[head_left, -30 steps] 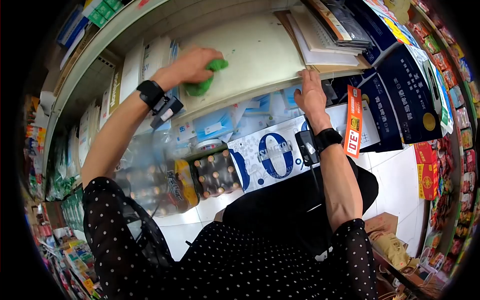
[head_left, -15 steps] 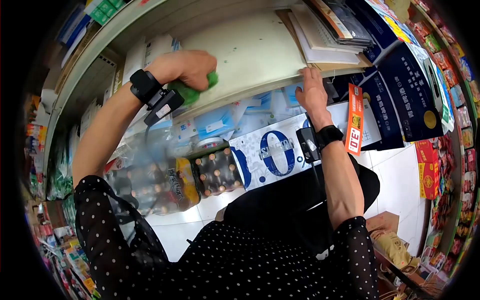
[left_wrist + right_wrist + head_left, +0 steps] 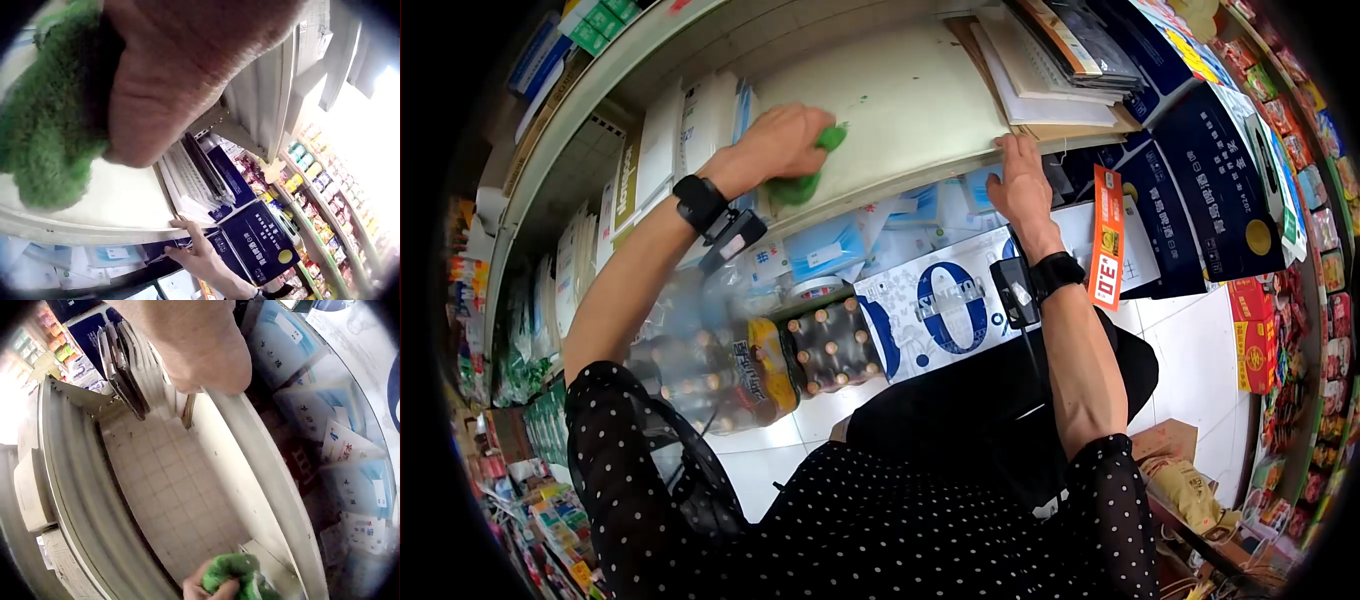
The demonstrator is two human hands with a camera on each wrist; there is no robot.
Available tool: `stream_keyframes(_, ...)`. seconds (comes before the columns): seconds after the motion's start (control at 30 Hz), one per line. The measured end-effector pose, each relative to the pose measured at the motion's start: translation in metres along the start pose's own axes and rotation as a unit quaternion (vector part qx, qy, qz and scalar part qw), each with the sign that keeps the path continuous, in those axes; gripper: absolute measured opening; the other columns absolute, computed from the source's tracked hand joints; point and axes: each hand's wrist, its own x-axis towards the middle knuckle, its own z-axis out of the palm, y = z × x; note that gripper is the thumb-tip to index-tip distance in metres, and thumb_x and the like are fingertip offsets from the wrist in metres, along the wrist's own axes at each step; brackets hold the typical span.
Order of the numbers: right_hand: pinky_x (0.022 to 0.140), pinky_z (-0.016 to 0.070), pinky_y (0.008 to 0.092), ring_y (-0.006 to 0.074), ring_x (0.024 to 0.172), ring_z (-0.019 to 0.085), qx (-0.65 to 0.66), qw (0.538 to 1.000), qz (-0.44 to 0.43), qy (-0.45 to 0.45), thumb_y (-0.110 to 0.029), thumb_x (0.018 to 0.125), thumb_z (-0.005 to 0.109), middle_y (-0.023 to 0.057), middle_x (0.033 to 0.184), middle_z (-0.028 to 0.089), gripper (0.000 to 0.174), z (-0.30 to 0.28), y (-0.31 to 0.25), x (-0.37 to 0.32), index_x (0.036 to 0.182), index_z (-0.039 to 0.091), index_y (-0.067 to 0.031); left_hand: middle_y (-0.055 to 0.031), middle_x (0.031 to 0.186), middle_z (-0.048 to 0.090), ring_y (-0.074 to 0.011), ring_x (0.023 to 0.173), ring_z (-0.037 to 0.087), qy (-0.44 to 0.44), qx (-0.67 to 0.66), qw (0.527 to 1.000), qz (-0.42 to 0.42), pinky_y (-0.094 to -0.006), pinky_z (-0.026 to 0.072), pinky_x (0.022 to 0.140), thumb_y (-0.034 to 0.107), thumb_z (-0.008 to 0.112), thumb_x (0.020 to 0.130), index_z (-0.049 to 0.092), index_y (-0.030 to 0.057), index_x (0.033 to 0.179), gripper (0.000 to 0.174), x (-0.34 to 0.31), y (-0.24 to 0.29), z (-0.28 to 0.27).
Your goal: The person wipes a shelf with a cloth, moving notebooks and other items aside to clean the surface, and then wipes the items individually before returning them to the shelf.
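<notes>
My left hand [image 3: 775,148] grips a fuzzy green cloth [image 3: 795,188], bunched under the fingers, on the left part of a pale shelf board [image 3: 900,110]. In the left wrist view the same cloth [image 3: 53,119] looks thick and shaggy beside the hand's edge. Over on the right, my right hand [image 3: 1025,190] rests on the shelf's front lip with fairly straight fingers. The right wrist view has the left hand's fingers [image 3: 197,584] curled round the cloth [image 3: 231,572] at the bottom.
Paper pads and folders [image 3: 1060,85] are stacked on the shelf's right end, with white packs [image 3: 700,115] on its left. Below lie blue-and-white packets [image 3: 825,250], a white carton [image 3: 940,310] and wrapped bottles [image 3: 835,345]. Dark blue boxes [image 3: 1215,190] stand at the right.
The left hand with the green cloth went left and toward the body, then came back rightward across the board. The right hand has stayed at the shelf lip.
</notes>
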Motion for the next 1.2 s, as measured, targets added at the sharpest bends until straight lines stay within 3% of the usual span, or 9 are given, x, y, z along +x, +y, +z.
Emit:
stream_keyframes(0.1, 0.097, 0.0441, 0.0425, 0.0352, 0.119, 0.048, -0.004, 1.000, -0.006, 0.008, -0.004, 0.073, 0.067, 0.0137, 0.117, 0.052, 0.047, 0.000, -0.001, 0.000, 0.117, 0.051, -0.0083, -0.0226, 0.098, 0.068, -0.0396, 0.092, 0.066, 0.095, -0.066, 0.992, 0.055, -0.0451, 0.0521, 0.083, 0.016, 0.062, 0.070, 0.067, 0.0032, 0.104, 0.037, 0.022, -0.006, 0.024)
stream_keyframes(0.2, 0.097, 0.0441, 0.0425, 0.0352, 0.119, 0.048, -0.003, 1.000, -0.010, 0.008, -0.004, 0.073, 0.067, 0.0137, 0.117, 0.052, 0.047, -0.001, 0.000, 0.000, 0.117, 0.051, -0.0081, -0.0217, 0.101, 0.068, -0.0361, 0.094, 0.066, 0.073, -0.179, 0.962, 0.192, -0.0450, 0.0505, 0.087, 0.015, 0.060, 0.072, 0.064, 0.0039, 0.113, 0.042, 0.049, 0.012, 0.070)
stream_keyframes(0.3, 0.098, 0.0441, 0.0422, 0.0349, 0.120, 0.047, -0.009, 1.000, -0.005, 0.005, -0.004, 0.074, 0.067, 0.0135, 0.118, 0.052, 0.047, -0.003, 0.003, -0.002, 0.118, 0.051, -0.0080, -0.0211, 0.098, 0.068, -0.0350, 0.092, 0.067, 0.078, -0.132, 0.948, 0.280, -0.0436, 0.0521, 0.080, 0.010, 0.060, 0.070, 0.062, 0.0044, 0.115, 0.045, 0.063, 0.009, 0.085)
stream_keyframes(0.4, 0.098, 0.0441, 0.0418, 0.0345, 0.121, 0.047, 0.000, 1.000, -0.008, 0.002, -0.004, 0.074, 0.067, 0.0134, 0.120, 0.052, 0.047, -0.001, 0.003, 0.002, 0.118, 0.051, -0.0081, -0.0210, 0.093, 0.069, -0.0349, 0.086, 0.068, -0.154, -0.118, 0.968, 0.161, -0.0427, 0.0522, 0.070, 0.005, 0.061, 0.066, 0.065, 0.0027, 0.107, 0.041, 0.044, 0.004, 0.042)
stream_keyframes(0.53, 0.098, 0.0442, 0.0423, 0.0370, 0.123, 0.046, 0.029, 0.999, 0.007, -0.019, -0.003, 0.072, 0.065, 0.0165, 0.121, 0.052, 0.044, -0.015, -0.004, 0.000, 0.113, 0.052, -0.0038, -0.0241, 0.071, 0.063, -0.0409, 0.073, 0.063, -0.218, 0.011, 0.962, 0.163, -0.0443, 0.0487, 0.061, 0.001, 0.061, 0.055, 0.065, -0.0022, 0.072, 0.018, 0.009, -0.009, 0.027)
stream_keyframes(0.9, 0.098, 0.0442, 0.0410, 0.0352, 0.121, 0.047, -0.008, 1.000, 0.006, 0.013, -0.003, 0.072, 0.067, 0.0143, 0.118, 0.052, 0.047, 0.001, -0.002, 0.000, 0.116, 0.052, -0.0054, -0.0270, 0.066, 0.060, -0.0444, 0.068, 0.061, -0.031, -0.083, 0.991, 0.102, -0.0479, 0.0487, 0.065, 0.003, 0.056, 0.056, 0.063, -0.0033, 0.067, 0.014, 0.011, -0.002, 0.061)
stream_keyframes(1.03, 0.099, 0.0435, 0.0406, 0.0347, 0.123, 0.046, -0.021, 1.000, 0.008, 0.001, -0.004, 0.073, 0.068, 0.0141, 0.118, 0.052, 0.048, 0.000, -0.006, 0.001, 0.118, 0.051, -0.0070, -0.0220, 0.081, 0.067, -0.0398, 0.077, 0.065, -0.012, -0.149, 0.983, 0.105, -0.0454, 0.0531, 0.076, 0.007, 0.055, 0.065, 0.070, 0.0044, 0.086, 0.026, 0.067, 0.046, 0.056)
stream_keyframes(1.1, 0.099, 0.0433, 0.0405, 0.0345, 0.123, 0.045, -0.027, 0.999, 0.007, -0.018, -0.004, 0.073, 0.069, 0.0139, 0.118, 0.052, 0.049, -0.002, -0.006, 0.001, 0.119, 0.051, -0.0082, -0.0234, 0.080, 0.066, -0.0413, 0.078, 0.064, 0.129, -0.171, 0.962, 0.168, -0.0470, 0.0519, 0.076, 0.011, 0.054, 0.068, 0.068, 0.0026, 0.087, 0.025, 0.097, 0.065, 0.068)
stream_keyframes(1.2, 0.100, 0.0429, 0.0406, 0.0341, 0.124, 0.045, -0.028, 0.999, 0.008, -0.041, -0.006, 0.073, 0.070, 0.0135, 0.121, 0.052, 0.051, -0.007, -0.002, 0.001, 0.120, 0.051, -0.0099, -0.0248, 0.080, 0.066, -0.0425, 0.080, 0.064, 0.126, -0.178, 0.959, 0.180, -0.0482, 0.0507, 0.077, 0.015, 0.054, 0.071, 0.066, 0.0012, 0.087, 0.025, 0.098, 0.071, 0.065)
